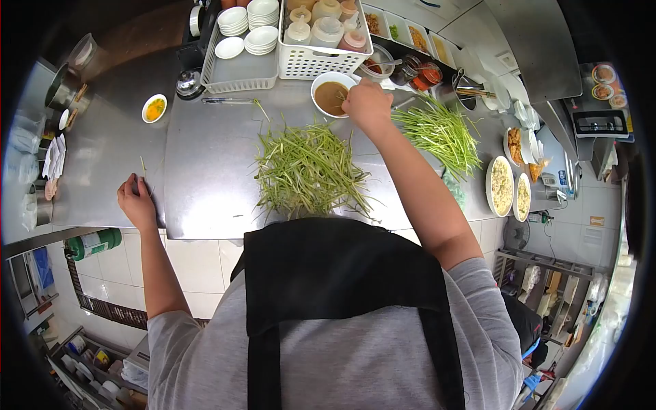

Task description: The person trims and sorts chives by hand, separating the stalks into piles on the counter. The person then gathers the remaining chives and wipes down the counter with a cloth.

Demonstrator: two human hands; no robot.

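Note:
Low on the steel counter at the left, my left hand (137, 201) is closed, its fingertips around a thin green stem (143, 163). My right hand (369, 106) is closed in a pinch over the right rim of a white bowl (316, 87) of brown liquid. What its fingers hold is hidden; thin strands show at the fingertips inside the bowl. A loose heap of green stems (309, 169) lies in front of my body. Beyond my right forearm lies a neater bunch of green stems (441, 134).
A small white bowl of orange-yellow liquid (154, 108) stands at the left. At the back are a tray with stacked white dishes (239, 78) and a white basket of bottles (321, 63). Two oval dishes of pale food (501, 186) sit at the right edge. A pen (229, 101) lies behind the heap.

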